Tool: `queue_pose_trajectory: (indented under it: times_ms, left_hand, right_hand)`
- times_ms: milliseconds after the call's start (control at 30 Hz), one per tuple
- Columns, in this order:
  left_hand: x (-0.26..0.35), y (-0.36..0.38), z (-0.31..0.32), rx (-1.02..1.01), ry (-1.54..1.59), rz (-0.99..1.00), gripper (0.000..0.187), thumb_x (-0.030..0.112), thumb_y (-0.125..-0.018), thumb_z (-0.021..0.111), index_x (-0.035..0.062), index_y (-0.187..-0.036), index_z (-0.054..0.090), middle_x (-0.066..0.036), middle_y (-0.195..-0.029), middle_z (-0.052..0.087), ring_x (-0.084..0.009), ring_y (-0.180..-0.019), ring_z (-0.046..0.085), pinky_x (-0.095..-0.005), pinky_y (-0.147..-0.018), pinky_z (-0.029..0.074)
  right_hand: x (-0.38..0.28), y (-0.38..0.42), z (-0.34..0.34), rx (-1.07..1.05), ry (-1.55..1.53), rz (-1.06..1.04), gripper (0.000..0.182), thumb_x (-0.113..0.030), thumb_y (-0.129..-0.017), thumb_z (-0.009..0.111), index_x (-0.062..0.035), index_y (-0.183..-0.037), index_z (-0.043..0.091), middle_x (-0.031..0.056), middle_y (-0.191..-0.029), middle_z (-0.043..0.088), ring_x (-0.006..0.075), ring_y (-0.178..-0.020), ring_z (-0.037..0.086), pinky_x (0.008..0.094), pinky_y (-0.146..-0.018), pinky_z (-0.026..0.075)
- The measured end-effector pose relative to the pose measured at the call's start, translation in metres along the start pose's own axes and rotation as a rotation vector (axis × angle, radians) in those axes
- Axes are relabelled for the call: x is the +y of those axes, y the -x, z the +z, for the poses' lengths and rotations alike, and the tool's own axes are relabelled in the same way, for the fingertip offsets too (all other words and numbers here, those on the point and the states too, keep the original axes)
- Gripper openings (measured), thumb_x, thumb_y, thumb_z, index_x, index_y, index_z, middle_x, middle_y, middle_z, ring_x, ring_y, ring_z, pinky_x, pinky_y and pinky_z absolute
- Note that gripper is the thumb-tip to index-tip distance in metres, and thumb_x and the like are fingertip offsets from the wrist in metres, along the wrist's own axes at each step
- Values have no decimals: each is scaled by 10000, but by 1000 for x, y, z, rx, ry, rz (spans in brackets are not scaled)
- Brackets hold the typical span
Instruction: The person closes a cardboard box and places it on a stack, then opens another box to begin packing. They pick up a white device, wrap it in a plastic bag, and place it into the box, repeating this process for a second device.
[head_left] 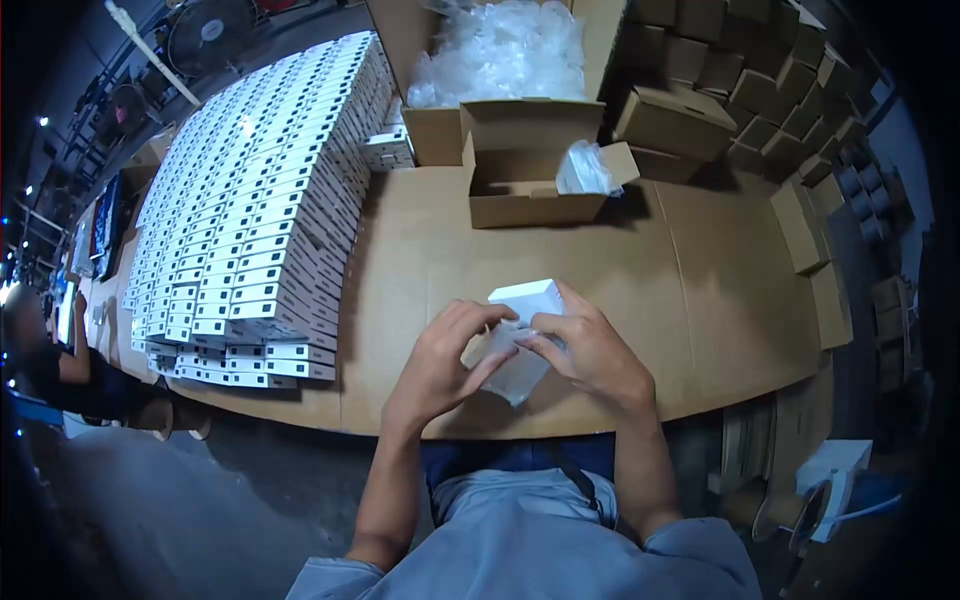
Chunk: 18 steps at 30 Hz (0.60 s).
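Note:
Near the table's front edge, my two hands meet around a small white box [528, 298] and a clear plastic bag [515, 375]. My left hand [450, 355] pinches the bag's edge between thumb and fingers. On the other side, my right hand [590, 350] has its thumb and fingers on the bag and against the box. The box's upper part shows outside the plastic; its lower part is hidden by fingers and film. Beyond my hands stands an open brown carton [535, 210] with a plastic-wrapped item [585, 168] at its right end.
Stacked white boxes [250, 210] fill the table's left side. A large carton [435, 135] of clear plastic bags [500, 55] stands at the back. Brown cartons [675, 120] are piled at the back right. At far left, a person [65, 350] is beside the table.

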<state>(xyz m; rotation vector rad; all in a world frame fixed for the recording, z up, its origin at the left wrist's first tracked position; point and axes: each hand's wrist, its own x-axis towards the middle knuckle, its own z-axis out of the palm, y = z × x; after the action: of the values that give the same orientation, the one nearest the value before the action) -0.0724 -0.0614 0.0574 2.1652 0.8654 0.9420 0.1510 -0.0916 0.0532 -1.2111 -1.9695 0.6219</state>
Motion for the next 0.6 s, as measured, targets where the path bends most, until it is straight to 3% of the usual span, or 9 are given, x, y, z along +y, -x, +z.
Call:
queue_pose_trajectory:
  times_ms: [67, 133, 167, 200, 233, 300, 400, 567, 600]
  left_hand:
    - [-15, 12, 11, -86, 205, -139, 230, 58, -893, 764, 14, -1099, 670, -90, -1077, 679, -142, -926, 645, -269, -762, 502]
    - [-19, 21, 29, 73, 518, -310, 154, 40, -965, 700, 22, -1073, 591, -28, -921, 616, -72, -781, 578, -231, -661, 459]
    - [-18, 24, 36, 183, 647, -351, 153, 36, -976, 687, 29, -1073, 569, -16, -869, 591, -63, -724, 559, -233, -621, 450]
    - [-17, 25, 42, 296, 775, -392, 154, 33, -988, 675, 37, -1073, 547, -3, -817, 566, -54, -668, 540, -234, -582, 440]
    - [-14, 23, 46, 365, 770, -395, 160, 41, -1013, 646, 60, -1023, 488, 46, -793, 515, -24, -636, 490, -206, -551, 398]
    - [-16, 26, 52, 412, 735, -423, 167, 44, -1008, 656, 60, -1013, 489, 37, -794, 527, -25, -634, 497, -204, -547, 397]
    - [-18, 25, 57, 454, 719, -452, 179, 48, -1002, 669, 68, -992, 491, 29, -789, 538, -24, -634, 499, -200, -534, 390]
    - [-53, 23, 57, 567, 619, -451, 198, 48, -997, 677, 75, -969, 483, 35, -794, 514, -20, -651, 475, -194, -555, 382]
    - [-58, 17, 51, 603, 584, -449, 204, 46, -994, 681, 76, -968, 480, 37, -796, 505, -20, -654, 467, -194, -558, 378]
  right_hand:
    - [-3, 5, -5, -30, -54, 72, 161, -132, -866, 784, 3, -940, 735, 249, -1006, 579, 386, -842, 607, 428, -775, 504]
    - [-3, 6, -17, -62, -97, 162, 164, -138, -859, 793, -1, -928, 736, 240, -998, 591, 369, -844, 614, 399, -778, 510]
    - [2, 9, -19, 3, -63, 142, 160, -144, -871, 793, 1, -909, 736, 189, -961, 619, 297, -863, 636, 363, -782, 511]
    - [11, 15, -13, 119, -171, 219, 162, -149, -880, 791, 1, -908, 737, 168, -955, 625, 275, -877, 636, 361, -789, 508]
    - [22, 21, -2, 234, -279, 295, 166, -155, -890, 789, 1, -908, 738, 146, -949, 631, 253, -891, 636, 359, -796, 506]
    - [28, 32, 14, 410, -413, 375, 195, -181, -913, 791, 8, -919, 743, 87, -971, 643, 196, -950, 626, 350, -840, 499]
    - [30, 48, 48, 414, -479, 407, 211, -191, -906, 803, 11, -930, 745, 84, -979, 642, 196, -965, 620, 330, -862, 488]
    - [29, 59, 72, 215, -435, 490, 225, -191, -905, 808, 21, -908, 730, 90, -939, 621, 165, -803, 556, 312, -692, 452]
    - [28, 56, 69, 202, -443, 508, 204, -169, -919, 791, 24, -904, 725, 90, -962, 621, 167, -852, 565, 305, -740, 456]
